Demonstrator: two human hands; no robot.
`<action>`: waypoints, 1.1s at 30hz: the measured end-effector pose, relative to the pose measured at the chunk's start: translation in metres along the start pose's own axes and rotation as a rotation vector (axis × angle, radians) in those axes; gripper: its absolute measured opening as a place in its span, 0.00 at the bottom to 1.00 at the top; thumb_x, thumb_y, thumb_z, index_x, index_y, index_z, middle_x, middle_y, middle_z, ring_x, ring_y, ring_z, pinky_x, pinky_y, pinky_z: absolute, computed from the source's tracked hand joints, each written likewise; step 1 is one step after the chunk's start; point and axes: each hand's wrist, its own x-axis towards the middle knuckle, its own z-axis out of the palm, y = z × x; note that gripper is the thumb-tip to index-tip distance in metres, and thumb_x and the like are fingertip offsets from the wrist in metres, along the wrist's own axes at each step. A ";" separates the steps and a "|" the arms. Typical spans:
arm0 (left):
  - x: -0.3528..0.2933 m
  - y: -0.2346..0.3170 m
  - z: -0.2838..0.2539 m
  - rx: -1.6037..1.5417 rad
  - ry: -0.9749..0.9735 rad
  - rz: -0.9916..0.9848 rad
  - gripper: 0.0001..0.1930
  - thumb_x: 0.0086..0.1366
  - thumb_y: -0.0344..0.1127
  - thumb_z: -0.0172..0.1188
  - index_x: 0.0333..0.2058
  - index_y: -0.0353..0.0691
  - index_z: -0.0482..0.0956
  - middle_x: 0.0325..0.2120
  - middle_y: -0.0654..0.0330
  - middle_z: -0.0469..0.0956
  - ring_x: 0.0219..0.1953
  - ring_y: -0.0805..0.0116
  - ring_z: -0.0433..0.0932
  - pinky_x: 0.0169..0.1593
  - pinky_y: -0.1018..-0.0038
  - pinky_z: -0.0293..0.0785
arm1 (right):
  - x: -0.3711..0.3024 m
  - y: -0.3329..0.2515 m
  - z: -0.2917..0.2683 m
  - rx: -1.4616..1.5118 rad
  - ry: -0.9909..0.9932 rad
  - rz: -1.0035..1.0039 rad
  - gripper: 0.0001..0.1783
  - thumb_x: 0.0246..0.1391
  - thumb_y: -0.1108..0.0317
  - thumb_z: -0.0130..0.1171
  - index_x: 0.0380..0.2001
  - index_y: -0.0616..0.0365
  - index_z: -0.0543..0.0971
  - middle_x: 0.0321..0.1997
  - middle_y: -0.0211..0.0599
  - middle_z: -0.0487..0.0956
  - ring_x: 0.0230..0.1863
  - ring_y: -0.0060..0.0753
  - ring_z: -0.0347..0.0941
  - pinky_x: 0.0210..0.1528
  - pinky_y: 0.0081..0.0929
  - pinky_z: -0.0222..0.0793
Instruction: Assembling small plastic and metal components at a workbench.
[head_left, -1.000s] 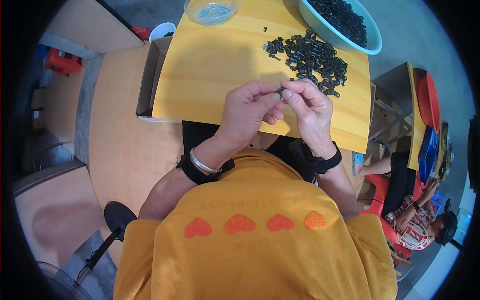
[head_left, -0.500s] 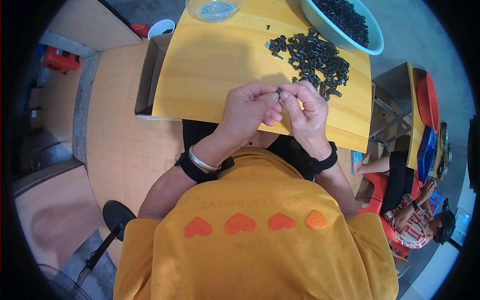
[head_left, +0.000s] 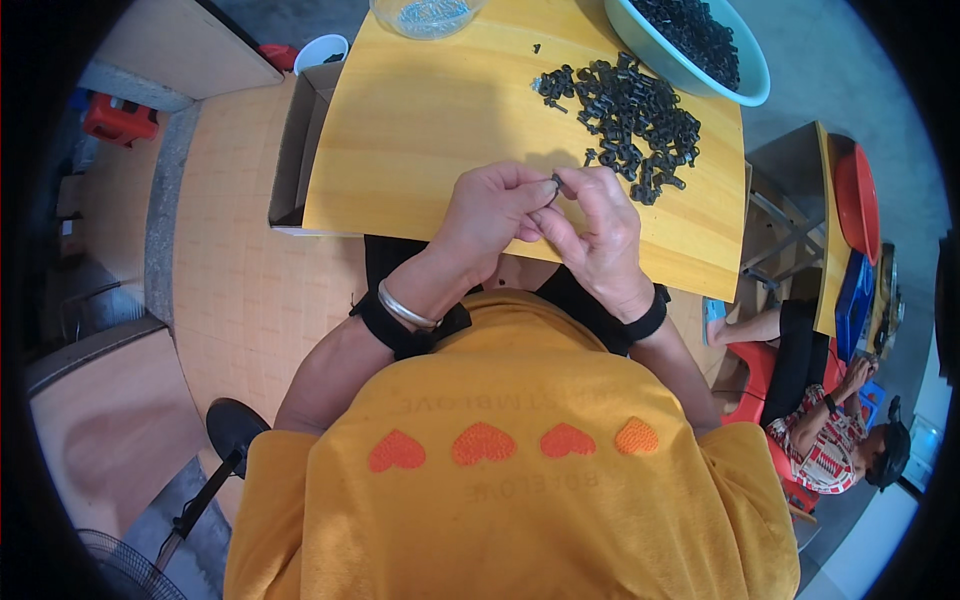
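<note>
Over the near edge of the yellow wooden table (head_left: 400,170), my two hands meet around a small black plastic part (head_left: 556,184). My left hand (head_left: 492,208) pinches it between thumb and fingertips. My right hand (head_left: 600,225) is closed at the same piece, index finger and thumb against it; most of the piece is hidden by the fingers. Just beyond my right hand lies a loose pile of small black plastic parts (head_left: 640,120), some with a ring-like end. A short screw-like piece (head_left: 589,157) lies at the pile's near side.
A light-blue basin (head_left: 755,85) full of black parts stands at the far right. A clear bowl (head_left: 430,25) of silvery screws is at the far left. An open cardboard box (head_left: 300,150) adjoins the table's left side. A co-worker (head_left: 820,440) sits at right; a fan stands lower left.
My right thumb has come down and leftward, away from the tip of the piece, and the right fingers have shifted left. My left hand keeps its pinch.
</note>
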 end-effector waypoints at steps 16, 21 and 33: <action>-0.007 -0.005 -0.009 -0.115 -0.103 -0.102 0.09 0.63 0.38 0.56 0.30 0.37 0.76 0.22 0.60 0.78 0.21 0.75 0.78 0.27 0.82 0.76 | -0.001 -0.001 0.001 -0.138 0.021 -0.144 0.19 0.38 0.73 0.64 0.37 0.63 0.73 0.29 0.43 0.69 0.31 0.45 0.69 0.32 0.34 0.68; -0.008 -0.008 -0.010 -0.130 -0.098 -0.101 0.10 0.63 0.38 0.55 0.30 0.37 0.76 0.22 0.60 0.78 0.21 0.75 0.77 0.27 0.82 0.76 | -0.004 -0.002 0.002 -0.142 0.013 -0.149 0.18 0.38 0.72 0.63 0.36 0.63 0.73 0.28 0.42 0.70 0.29 0.44 0.69 0.30 0.33 0.68; -0.007 -0.004 -0.012 -0.071 -0.069 -0.156 0.11 0.64 0.38 0.54 0.31 0.35 0.76 0.23 0.59 0.78 0.22 0.73 0.76 0.28 0.81 0.75 | -0.003 -0.003 0.005 -0.144 -0.037 -0.128 0.14 0.38 0.73 0.62 0.32 0.62 0.73 0.26 0.40 0.70 0.27 0.43 0.70 0.27 0.33 0.69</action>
